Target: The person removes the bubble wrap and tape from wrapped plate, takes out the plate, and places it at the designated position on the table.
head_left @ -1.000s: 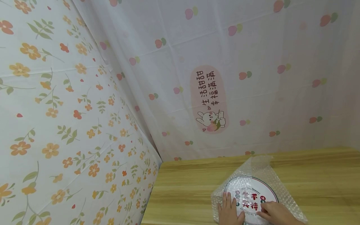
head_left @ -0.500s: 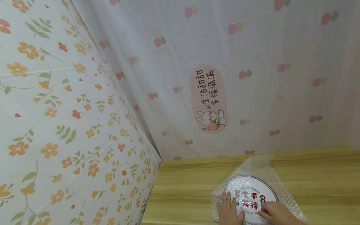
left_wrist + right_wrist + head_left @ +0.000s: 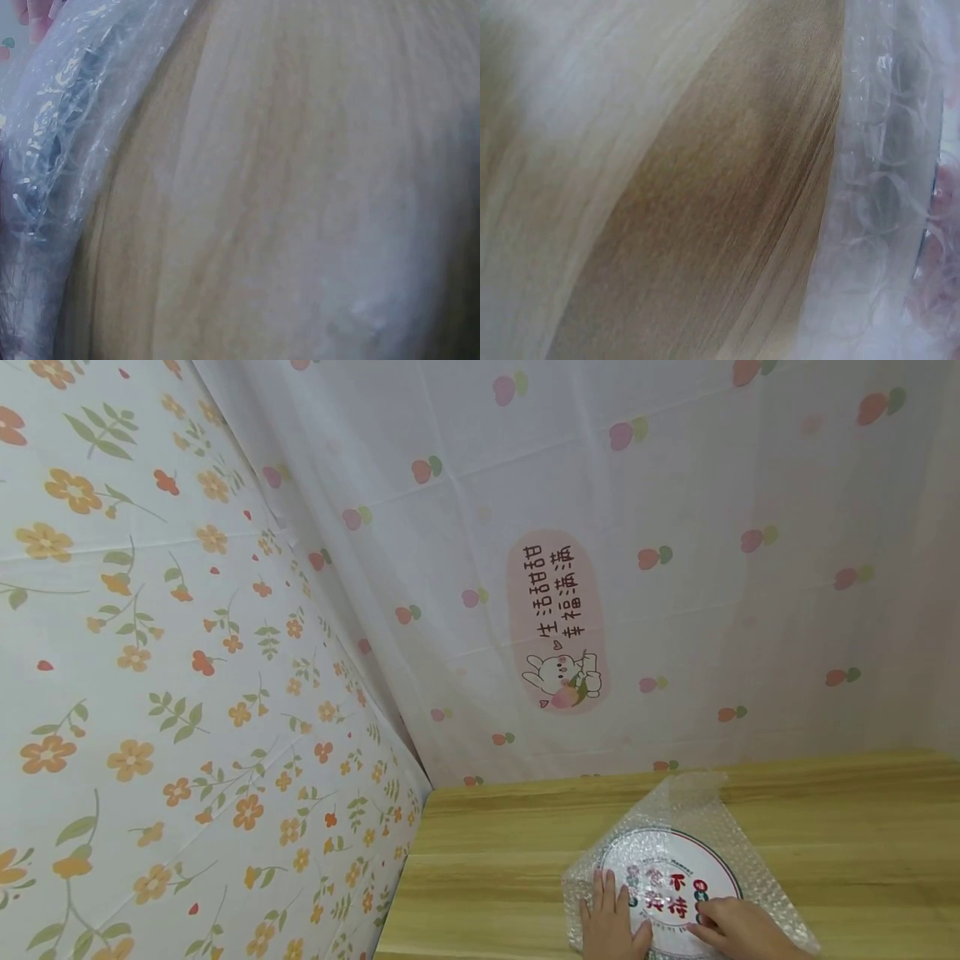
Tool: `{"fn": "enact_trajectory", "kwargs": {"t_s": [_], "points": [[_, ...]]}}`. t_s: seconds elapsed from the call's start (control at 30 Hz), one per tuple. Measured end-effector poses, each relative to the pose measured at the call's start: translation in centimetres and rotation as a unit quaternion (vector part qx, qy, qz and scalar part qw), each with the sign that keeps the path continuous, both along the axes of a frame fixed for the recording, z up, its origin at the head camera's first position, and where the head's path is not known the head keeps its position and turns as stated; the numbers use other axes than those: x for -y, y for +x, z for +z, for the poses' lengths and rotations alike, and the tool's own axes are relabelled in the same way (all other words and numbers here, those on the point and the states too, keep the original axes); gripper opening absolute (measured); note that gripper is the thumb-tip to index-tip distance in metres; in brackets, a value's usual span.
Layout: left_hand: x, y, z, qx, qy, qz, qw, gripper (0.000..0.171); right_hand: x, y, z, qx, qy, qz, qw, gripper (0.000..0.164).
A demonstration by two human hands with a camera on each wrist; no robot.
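Note:
A round white plate or sign (image 3: pixel 708 860) with a dark rim and red characters lies under clear bubble wrap (image 3: pixel 693 806) in the head view's lower right. My left hand (image 3: pixel 609 931) rests spread on its left side, fingers straight and apart. On the right side, my right hand (image 3: pixel 742 931) has curled fingers and pinches the wrap, thumb below the index finger. The wrap's edge (image 3: pixel 90 112) fills the left of the left wrist view, with fingertips (image 3: pixel 37 19) at the top corner. In the right wrist view, bubble wrap (image 3: pixel 874 187) runs down the right side.
The wooden tabletop (image 3: pixel 487 860) extends around the wrap. A flower-printed cloth (image 3: pixel 187 693) hangs at the left. Behind the table hangs a pale cloth (image 3: pixel 675 635) with a pink rabbit print (image 3: pixel 558 622).
Both hands stay almost where they were on the wrapped round thing. The head view has shifted very slightly.

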State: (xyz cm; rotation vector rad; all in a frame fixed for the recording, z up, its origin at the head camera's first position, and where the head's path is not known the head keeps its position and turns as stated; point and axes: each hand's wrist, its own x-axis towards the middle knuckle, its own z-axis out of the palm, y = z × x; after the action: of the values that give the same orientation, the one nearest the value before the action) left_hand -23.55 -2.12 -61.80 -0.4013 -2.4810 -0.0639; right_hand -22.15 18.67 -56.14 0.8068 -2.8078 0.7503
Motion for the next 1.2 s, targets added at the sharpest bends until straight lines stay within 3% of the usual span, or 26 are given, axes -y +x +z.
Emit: {"fn": "enact_trajectory", "kwargs": {"t_s": [0.1,0.27,0.4,0.73,0.97,1.2], "points": [[-0.03,0.02,0.07,-0.001,0.002,0.001,1.0000,0.049,-0.08,0.03,-0.04,-0.001,-0.005,0.005,1.000,0.032],[-0.03,0.08,0.10,-0.008,0.002,0.001,1.0000,0.049,-0.13,0.12,0.25,0.047,-0.006,-0.001,0.999,0.030],[-0.03,0.16,0.14,-0.012,0.002,0.002,0.9999,0.049,-0.16,0.13,0.37,0.058,-0.006,0.000,0.998,0.030],[-0.04,0.17,0.25,-0.001,0.006,0.001,1.0000,0.049,-0.34,0.13,0.17,0.035,-0.011,0.008,0.999,0.030],[-0.04,0.06,0.06,0.012,0.003,0.001,0.9999,0.049,-0.32,0.17,0.25,0.053,-0.013,0.001,0.998,0.029],[-0.01,-0.06,-0.08,-0.006,0.001,0.000,1.0000,0.048,-0.46,0.20,0.10,0.010,-0.019,0.018,1.000,0.031]]}}
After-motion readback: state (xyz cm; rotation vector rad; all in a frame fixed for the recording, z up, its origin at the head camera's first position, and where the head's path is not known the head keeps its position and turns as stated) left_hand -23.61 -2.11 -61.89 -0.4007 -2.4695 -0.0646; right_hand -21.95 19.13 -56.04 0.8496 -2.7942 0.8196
